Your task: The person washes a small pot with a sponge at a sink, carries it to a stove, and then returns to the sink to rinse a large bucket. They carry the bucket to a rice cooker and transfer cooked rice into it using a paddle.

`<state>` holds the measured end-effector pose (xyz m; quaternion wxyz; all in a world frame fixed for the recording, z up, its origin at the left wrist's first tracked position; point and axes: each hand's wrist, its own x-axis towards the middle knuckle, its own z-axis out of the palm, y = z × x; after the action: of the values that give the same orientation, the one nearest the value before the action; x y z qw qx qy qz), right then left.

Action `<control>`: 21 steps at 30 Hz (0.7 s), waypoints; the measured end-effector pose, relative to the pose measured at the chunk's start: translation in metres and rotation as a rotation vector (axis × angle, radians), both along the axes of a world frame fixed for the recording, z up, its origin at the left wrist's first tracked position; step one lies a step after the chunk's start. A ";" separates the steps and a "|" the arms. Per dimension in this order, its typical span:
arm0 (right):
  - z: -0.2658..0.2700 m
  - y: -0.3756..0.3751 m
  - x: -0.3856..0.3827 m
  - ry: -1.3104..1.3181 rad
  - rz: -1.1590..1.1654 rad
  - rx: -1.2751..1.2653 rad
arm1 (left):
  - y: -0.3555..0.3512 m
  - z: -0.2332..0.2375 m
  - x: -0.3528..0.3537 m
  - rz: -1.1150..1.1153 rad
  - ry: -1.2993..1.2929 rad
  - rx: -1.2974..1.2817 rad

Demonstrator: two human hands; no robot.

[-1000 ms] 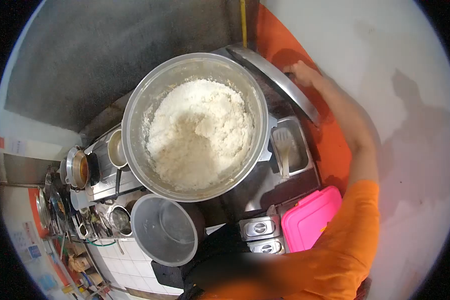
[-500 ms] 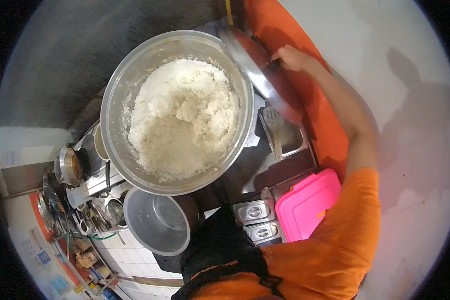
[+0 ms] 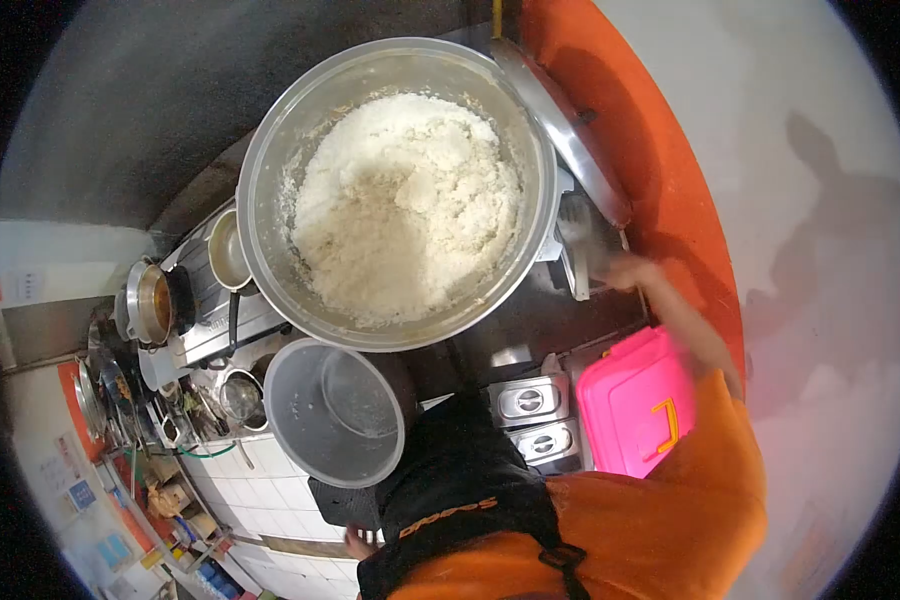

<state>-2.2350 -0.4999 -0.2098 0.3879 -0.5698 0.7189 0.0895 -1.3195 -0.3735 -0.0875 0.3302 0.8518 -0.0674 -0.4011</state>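
1. White, crumbly rice (image 3: 410,200) fills much of the large metal pot (image 3: 325,100), far and centre, heaped along its far and right sides and lower towards the near left

2. The right hand (image 3: 625,272) is just beside the pale spatula (image 3: 578,275) at the metal tray (image 3: 600,235), right of the pot; its fingers look loosely spread, but blur hides whether they touch anything, so I cannot tell

3. For a clean grip, bring thumb and fingers round the handle's near end, then lift clear of the tray before turning the wrist; slow is better, with the pot's rim so close

4. The left hand (image 3: 360,543) is low at the near left, partly hidden by the black apron (image 3: 450,470); I cannot tell whether it pinches anything, though the large pot is well apart from it

5. The lid (image 3: 570,130) stands tilted by the orange wall at the far right, and a knock from the spatula could make it slip

6. The pink box (image 3: 625,400) sits under the forearm, so keep the elbow raised; two lidded steel containers (image 3: 532,401) are beside it, and a deep grey pot (image 3: 330,420) is at the near left
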 end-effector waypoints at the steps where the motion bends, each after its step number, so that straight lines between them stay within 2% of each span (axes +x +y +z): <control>1: -0.077 0.025 0.011 0.199 -0.099 -0.435 | -0.033 0.008 -0.019 -0.076 -0.016 -0.022; 2: -0.084 0.016 0.020 0.201 -0.219 -0.417 | -0.079 0.042 -0.074 -0.122 -0.008 -0.043; 3: -0.086 -0.003 0.032 0.198 -0.341 -0.404 | -0.109 0.045 -0.097 -0.229 0.121 -0.175; 4: -0.083 -0.015 0.032 0.203 -0.342 -0.405 | -0.129 0.045 -0.109 -0.334 0.251 -0.305; 5: -0.079 -0.021 0.034 0.055 -0.560 -0.284 | -0.140 0.044 -0.108 -0.336 0.250 -0.299; 6: -0.076 -0.028 0.043 -0.099 -0.775 -0.163 | -0.154 0.038 -0.101 -0.352 0.198 -0.172; 7: -0.023 -0.030 0.055 0.008 -0.604 -0.074 | -0.168 0.036 -0.095 -0.369 0.144 -0.053; 9: 0.110 -0.043 0.088 0.218 -0.236 0.063 | -0.178 0.042 -0.090 -0.427 0.137 -0.001; 10: 0.112 -0.028 0.096 0.215 -0.249 0.076 | -0.179 0.043 -0.091 -0.473 0.140 0.060; 12: 0.117 0.018 0.118 0.582 -0.298 -0.065 | -0.180 0.058 -0.105 -0.508 0.185 0.022; 13: 0.137 0.031 0.137 0.580 -0.306 -0.041 | -0.179 0.064 -0.106 -0.527 0.233 -0.035; 15: 0.203 0.038 0.169 0.605 -0.538 -0.122 | -0.187 0.055 -0.096 -0.496 0.307 -0.026; 17: 0.247 0.062 0.193 0.505 -0.692 -0.218 | -0.191 0.056 -0.083 -0.462 0.359 -0.005; 19: 0.305 0.090 0.226 0.318 -0.809 -0.559 | -0.199 0.057 -0.080 -0.497 0.438 -0.040; 21: 0.363 0.110 0.259 0.001 -1.135 -0.471 | -0.209 0.052 -0.071 -0.529 0.459 -0.005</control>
<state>-1.9762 -0.3899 0.1534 0.2386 -0.1687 0.9107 -0.2920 -1.3909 -0.5821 -0.0358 0.2233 0.6917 -0.2107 -0.6536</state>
